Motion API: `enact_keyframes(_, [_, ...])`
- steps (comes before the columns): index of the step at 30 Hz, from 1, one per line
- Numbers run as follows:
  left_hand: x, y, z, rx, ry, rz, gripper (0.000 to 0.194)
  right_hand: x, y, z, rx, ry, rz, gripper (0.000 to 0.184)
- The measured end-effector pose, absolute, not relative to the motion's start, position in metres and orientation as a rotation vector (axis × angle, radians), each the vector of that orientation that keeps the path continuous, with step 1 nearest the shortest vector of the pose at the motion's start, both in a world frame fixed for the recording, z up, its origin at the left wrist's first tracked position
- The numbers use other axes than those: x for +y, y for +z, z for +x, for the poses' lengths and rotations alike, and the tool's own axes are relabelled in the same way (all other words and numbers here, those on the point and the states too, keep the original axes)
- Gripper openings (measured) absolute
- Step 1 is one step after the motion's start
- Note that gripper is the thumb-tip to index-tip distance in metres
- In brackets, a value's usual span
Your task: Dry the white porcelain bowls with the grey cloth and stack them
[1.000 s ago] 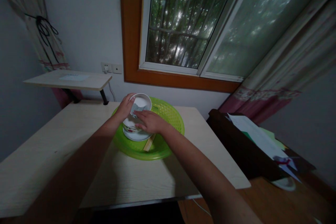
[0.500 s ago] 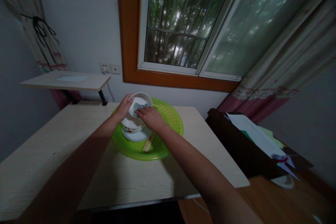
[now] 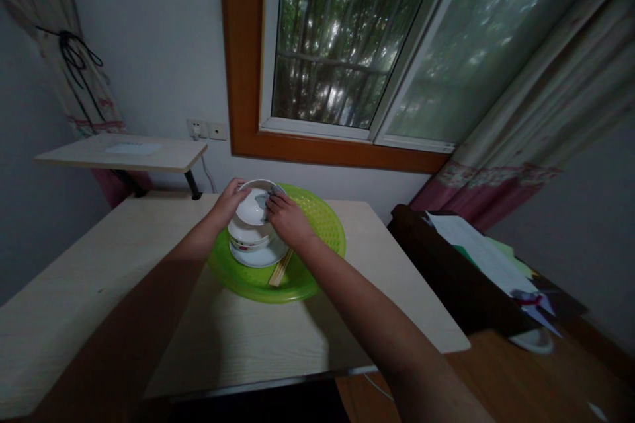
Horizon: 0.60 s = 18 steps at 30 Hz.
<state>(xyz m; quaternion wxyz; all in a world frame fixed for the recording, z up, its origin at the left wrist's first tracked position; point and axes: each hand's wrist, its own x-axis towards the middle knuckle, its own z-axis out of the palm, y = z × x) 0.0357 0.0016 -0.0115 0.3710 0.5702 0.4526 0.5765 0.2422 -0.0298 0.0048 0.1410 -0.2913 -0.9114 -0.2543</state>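
Note:
My left hand (image 3: 231,201) grips the left rim of a white bowl (image 3: 251,210), which is tilted so its inside faces me. At the bowl's right rim, my right hand (image 3: 288,215) is closed on a grey cloth (image 3: 261,199), part of which lies against the inner wall. Below the held bowl, stacked white bowls (image 3: 249,246) with a floral band sit on a white plate (image 3: 262,259). Several wooden chopsticks (image 3: 280,269) lie beside the plate. All of these rest in a green plastic basket (image 3: 332,231).
The basket stands on a pale wooden table (image 3: 391,291). A small raised shelf (image 3: 169,155) with a paper on it stands at the left back. To the right, papers (image 3: 486,258) lie on a dark brown piece of furniture (image 3: 431,264). A window is behind the table.
My right hand has shifted from the bowl's inside to its right rim, taking the cloth along. The bowl has tipped slightly and moved a little lower; my left hand keeps its hold.

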Motion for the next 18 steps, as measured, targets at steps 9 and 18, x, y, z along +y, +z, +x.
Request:
enact_keyframes(9, [0.0086,-0.0189,0.0391,1.140,1.486,1.558,0.047,-0.0297,0.0027,0.2411,-2.540,-0.723,-0.922,0.032])
enact_keyframes(18, [0.0083,-0.0224,0.0384,1.140,1.385,1.552,0.057,-0.0277,-0.0001,0.2430,-2.487,-0.683,-1.014,0.038])
